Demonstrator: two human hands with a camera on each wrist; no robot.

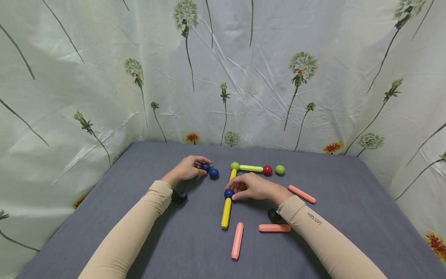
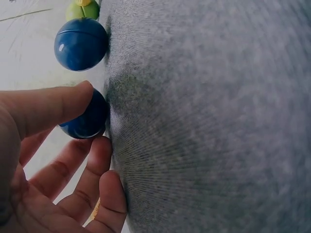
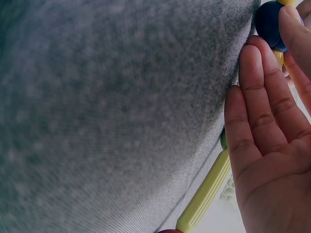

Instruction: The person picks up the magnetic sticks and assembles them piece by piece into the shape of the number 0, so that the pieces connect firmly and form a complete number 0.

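Note:
At the far left of the tabletop, my left hand holds a blue ball between thumb and fingers. A second blue ball sits right beside it on the cloth. My right hand pinches another blue ball, which joins two yellow rods: a near yellow rod and a far yellow rod, partly behind the fingers. The far rod ends at a green ball. From there a lime-green rod runs right to a red ball.
A loose green ball lies just right of the red one. Three pink rods lie apart: one right, one by the right forearm, one in front. Grey cloth covers the table; a flowered curtain hangs behind.

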